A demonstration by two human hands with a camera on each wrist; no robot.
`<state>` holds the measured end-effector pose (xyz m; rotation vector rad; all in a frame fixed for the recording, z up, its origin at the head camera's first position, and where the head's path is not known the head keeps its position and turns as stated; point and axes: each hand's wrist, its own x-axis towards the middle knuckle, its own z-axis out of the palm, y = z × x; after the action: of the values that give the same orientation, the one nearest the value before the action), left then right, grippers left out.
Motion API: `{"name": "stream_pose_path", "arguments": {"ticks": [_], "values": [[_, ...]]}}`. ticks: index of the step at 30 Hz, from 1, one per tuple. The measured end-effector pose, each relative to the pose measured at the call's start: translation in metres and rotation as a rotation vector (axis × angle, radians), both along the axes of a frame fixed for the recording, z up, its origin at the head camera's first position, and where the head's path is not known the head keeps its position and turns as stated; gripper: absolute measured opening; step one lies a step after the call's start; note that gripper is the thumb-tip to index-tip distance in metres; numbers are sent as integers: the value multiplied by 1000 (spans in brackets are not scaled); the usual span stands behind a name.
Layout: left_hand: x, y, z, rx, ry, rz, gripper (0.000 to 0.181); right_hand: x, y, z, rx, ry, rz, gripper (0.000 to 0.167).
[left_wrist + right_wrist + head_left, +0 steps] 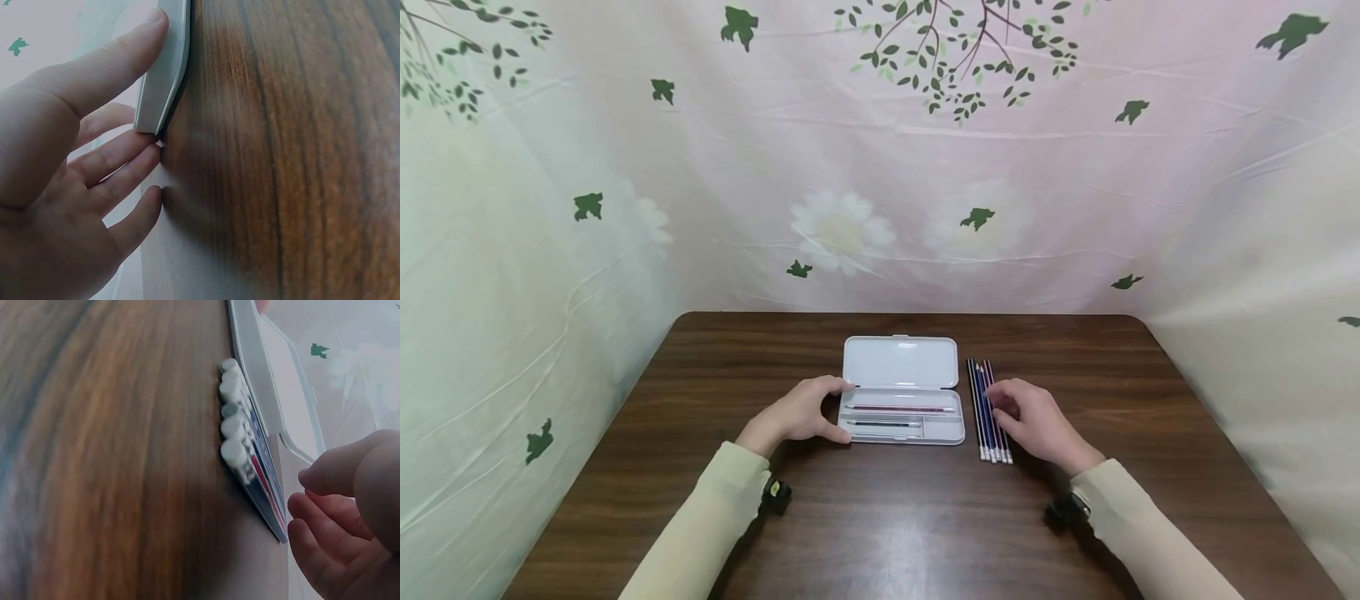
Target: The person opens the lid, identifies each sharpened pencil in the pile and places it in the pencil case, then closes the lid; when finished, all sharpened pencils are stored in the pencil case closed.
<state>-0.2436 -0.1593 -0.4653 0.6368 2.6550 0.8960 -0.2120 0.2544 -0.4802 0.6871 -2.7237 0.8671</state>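
A white pencil case (943,429) lies with its lid (900,362) folded back. Inside, a reddish pencil (902,409) lies in the far compartment and a shorter dark green one (883,424) in the near-left compartment. My left hand (801,410) spans the case's left end, thumb on the near side and index finger by the far corner. To the right of the case, several pencils (983,408) lie side by side, white erasers (234,453) toward me. My right hand (1033,417) hovers at their right edge, fingers loosely bent, thumb and fingertips apart with nothing between them.
Both things lie on a dark brown wooden table (880,525). Behind it and at both sides hangs a printed cloth (887,167) with leaves, birds and flowers. A small black camera is strapped on each wrist.
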Motion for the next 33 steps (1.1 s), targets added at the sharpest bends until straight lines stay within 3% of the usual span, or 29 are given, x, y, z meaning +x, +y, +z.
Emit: {"name": "stream_pose_path", "arguments": {"ticks": [14,26,33], "values": [[-1,0,0,-6,8,4,85,1,-7,-1,30,-20,-3,23],[-1,0,-1,-3,6,7,85,-3,-16,3,87,-79,-69,20],[-1,0,-1,2,-2,13,85,-5,-20,3,113,-46,-97,20]]}}
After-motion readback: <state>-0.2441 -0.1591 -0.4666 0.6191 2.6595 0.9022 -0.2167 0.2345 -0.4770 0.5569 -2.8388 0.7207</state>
